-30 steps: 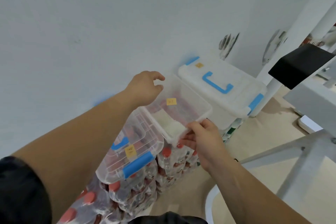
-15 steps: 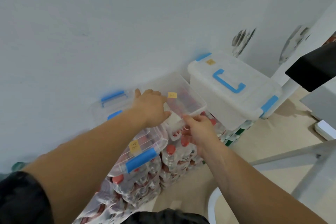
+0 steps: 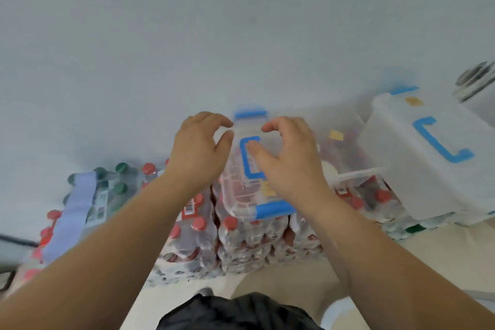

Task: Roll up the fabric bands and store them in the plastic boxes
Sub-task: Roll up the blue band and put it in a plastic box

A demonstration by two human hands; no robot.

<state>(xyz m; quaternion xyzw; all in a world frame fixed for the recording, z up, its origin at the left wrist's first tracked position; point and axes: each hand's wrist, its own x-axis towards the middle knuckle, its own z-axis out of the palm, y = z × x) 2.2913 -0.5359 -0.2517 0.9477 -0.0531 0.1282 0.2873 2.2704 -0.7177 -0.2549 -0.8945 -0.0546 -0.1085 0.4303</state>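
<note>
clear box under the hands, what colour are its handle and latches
Blue, on the clear box; head view shows it best.

Lidded box (image 3: 241, 190): my right hand (image 3: 289, 163) hides its right half.
Open box (image 3: 348, 177): contents blurred; I cannot identify them.
White box (image 3: 417, 169): cut by right edge.
Yellow sticker (image 3: 336, 135): unreadable.

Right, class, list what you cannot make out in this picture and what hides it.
Head view:
Inside the lidded clear box: covered by the left hand and right hand, and blurred.
Whether either hand grips the box or only hovers: blurred.
The white box: cut off by the right edge; its cloudy walls hide its contents.
The yellow sticker on the open box: too blurred to read.
</note>
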